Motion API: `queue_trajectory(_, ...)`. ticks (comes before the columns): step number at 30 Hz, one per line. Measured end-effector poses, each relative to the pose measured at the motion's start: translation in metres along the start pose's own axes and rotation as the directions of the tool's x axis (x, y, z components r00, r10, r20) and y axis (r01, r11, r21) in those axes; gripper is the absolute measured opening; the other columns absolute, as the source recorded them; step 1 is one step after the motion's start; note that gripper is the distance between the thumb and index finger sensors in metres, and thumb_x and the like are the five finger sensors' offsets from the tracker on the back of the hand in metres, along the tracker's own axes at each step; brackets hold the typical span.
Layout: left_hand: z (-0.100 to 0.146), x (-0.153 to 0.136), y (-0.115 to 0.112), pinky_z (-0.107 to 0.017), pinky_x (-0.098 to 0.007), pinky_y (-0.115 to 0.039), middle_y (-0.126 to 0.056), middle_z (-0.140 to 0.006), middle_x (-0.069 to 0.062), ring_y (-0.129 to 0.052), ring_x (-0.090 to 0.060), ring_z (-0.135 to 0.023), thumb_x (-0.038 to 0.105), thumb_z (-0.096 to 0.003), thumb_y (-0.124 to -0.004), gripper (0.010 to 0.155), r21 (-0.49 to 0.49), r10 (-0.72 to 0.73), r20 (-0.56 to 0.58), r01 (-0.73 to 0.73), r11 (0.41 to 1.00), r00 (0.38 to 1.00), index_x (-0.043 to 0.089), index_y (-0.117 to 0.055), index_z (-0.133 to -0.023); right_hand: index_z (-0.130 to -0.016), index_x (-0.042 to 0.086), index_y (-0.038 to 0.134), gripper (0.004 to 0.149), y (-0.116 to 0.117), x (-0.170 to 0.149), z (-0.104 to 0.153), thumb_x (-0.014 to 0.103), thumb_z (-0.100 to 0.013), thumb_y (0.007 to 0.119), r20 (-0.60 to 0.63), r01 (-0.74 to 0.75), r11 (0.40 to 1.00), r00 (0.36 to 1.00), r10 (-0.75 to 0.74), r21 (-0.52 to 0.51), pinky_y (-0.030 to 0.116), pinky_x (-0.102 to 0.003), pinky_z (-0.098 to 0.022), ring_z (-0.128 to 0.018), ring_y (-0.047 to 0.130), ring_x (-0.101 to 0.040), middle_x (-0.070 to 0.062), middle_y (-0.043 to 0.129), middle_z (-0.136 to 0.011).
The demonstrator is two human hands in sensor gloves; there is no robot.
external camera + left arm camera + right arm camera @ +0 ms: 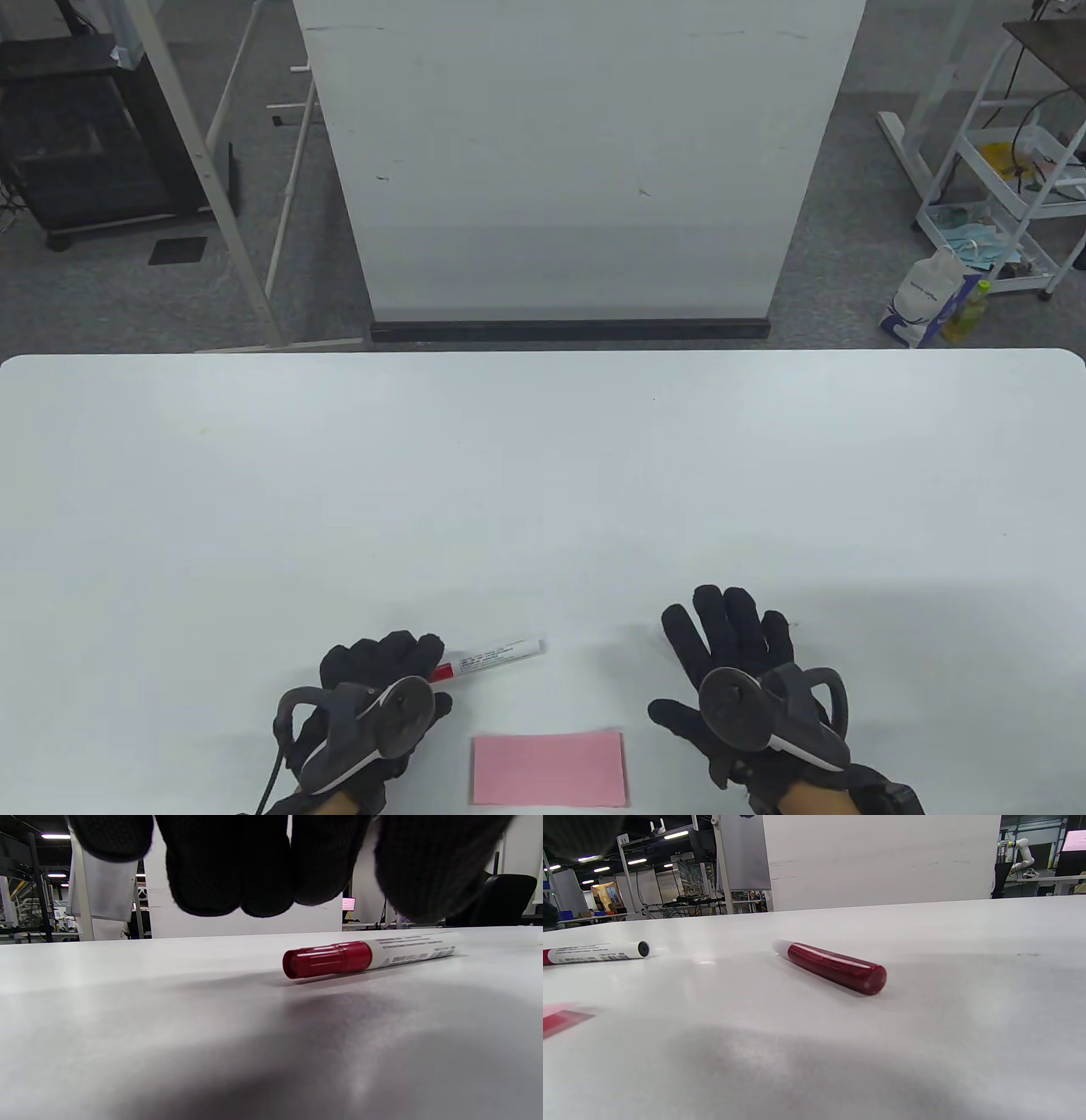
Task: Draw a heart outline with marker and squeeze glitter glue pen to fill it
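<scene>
- White table, rounded far corners; both hands low at the near edge, wide bare surface beyond them out to the far edge.
- Left hand hovers over the cap end of the marker; fingers hang loosely curled above the table, holding nothing (the left wrist view shows clear air between fingertips and marker).
- Marker lies flat on the table, red cap toward the left hand, white barrel pointing away to the right, just beyond the pink paper.
- Pink paper, a rectangle, lies flat between the two hands, its near side close to the table's near edge.
- Right hand spread, fingers straight and fanned, palm down, holding nothing.
- Glitter glue pen, dark red tube with a pale tip, lies on its side on the table (seen only in the right wrist view; in the table view the right hand covers that spot), pale tip pointing away, well apart from the marker's butt end.
- Beyond the far edge: a white panel standing upright on grey floor.
</scene>
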State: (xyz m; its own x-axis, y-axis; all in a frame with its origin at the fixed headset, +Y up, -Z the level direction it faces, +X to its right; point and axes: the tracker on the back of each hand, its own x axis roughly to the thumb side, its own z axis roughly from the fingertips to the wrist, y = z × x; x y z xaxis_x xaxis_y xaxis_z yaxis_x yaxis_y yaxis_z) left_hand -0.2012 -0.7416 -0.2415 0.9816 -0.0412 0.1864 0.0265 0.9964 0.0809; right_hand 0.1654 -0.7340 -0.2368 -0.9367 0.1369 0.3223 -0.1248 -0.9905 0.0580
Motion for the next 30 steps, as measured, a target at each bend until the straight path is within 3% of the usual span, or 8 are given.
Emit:
queue_trajectory(10, -0.025, 0.007, -0.011, -0.064, -0.062, -0.066, -0.092, -0.09, -0.001, -0.092, -0.031, -0.073, 0.05, -0.0427, -0.088, 0.049, -0.103, -0.086, 0.003, 0.086, 0.991, 0.996, 0.032, -0.087, -0.088, -0.111, 0.032, 0.031, 0.089, 0.0, 0.002, 0.0, 0.072, -0.04, 0.067, 0.011, 0.003, 1.0, 1.0, -0.003, 0.003, 0.028, -0.072, -0.071, -0.107, 0.022, -0.049, -0.016, 0.02, -0.117)
queue_trajectory(18, -0.023, 0.009, -0.012, -0.066, -0.064, -0.063, -0.092, -0.088, 0.0, -0.091, -0.03, -0.074, 0.048, -0.0443, -0.088, 0.047, -0.128, -0.053, 0.067, 0.062, 0.99, 0.996, 0.028, -0.086, -0.087, -0.111, 0.031, 0.032, 0.088, 0.003, 0.007, -0.001, 0.072, -0.04, 0.067, 0.044, 0.041, 0.999, 0.998, -0.041, 0.014, 0.029, -0.072, -0.071, -0.107, 0.025, -0.049, -0.016, 0.022, -0.117)
queue_trajectory(21, -0.019, 0.009, -0.01, -0.067, -0.065, -0.062, -0.091, -0.088, -0.001, -0.09, -0.031, -0.074, 0.048, -0.0444, -0.087, 0.047, -0.096, -0.019, 0.116, 0.03, 0.995, 0.993, 0.027, -0.086, -0.087, -0.111, 0.031, 0.031, 0.089, 0.004, 0.011, -0.001, 0.072, -0.041, 0.067, 0.054, 0.073, 0.997, 0.996, -0.074, 0.006, 0.033, -0.071, -0.071, -0.107, 0.026, -0.049, -0.016, 0.024, -0.117)
queue_trajectory(24, -0.013, 0.012, -0.005, -0.066, -0.065, -0.063, -0.092, -0.087, -0.001, -0.091, -0.03, -0.073, 0.048, -0.0431, -0.086, 0.047, -0.003, -0.019, 0.173, 0.02, 1.0, 0.985, 0.027, -0.086, -0.086, -0.11, 0.03, 0.033, 0.088, 0.007, 0.02, -0.001, 0.07, -0.041, 0.069, 0.087, 0.149, 0.989, 0.985, -0.149, -0.002, 0.038, -0.07, -0.071, -0.107, 0.032, -0.048, -0.016, 0.028, -0.117)
queue_trajectory(30, 0.0, 0.029, 0.008, -0.067, -0.065, -0.063, -0.092, -0.086, 0.0, -0.091, -0.03, -0.074, 0.049, -0.0424, -0.086, 0.048, 0.054, 0.008, 0.271, -0.023, 0.998, 0.962, 0.028, -0.086, -0.085, -0.109, 0.03, 0.041, 0.082, 0.011, 0.038, 0.0, 0.063, -0.042, 0.074, 0.144, 0.233, 0.972, 0.963, -0.228, -0.023, 0.049, -0.066, -0.071, -0.106, 0.05, -0.044, -0.014, 0.046, -0.115)
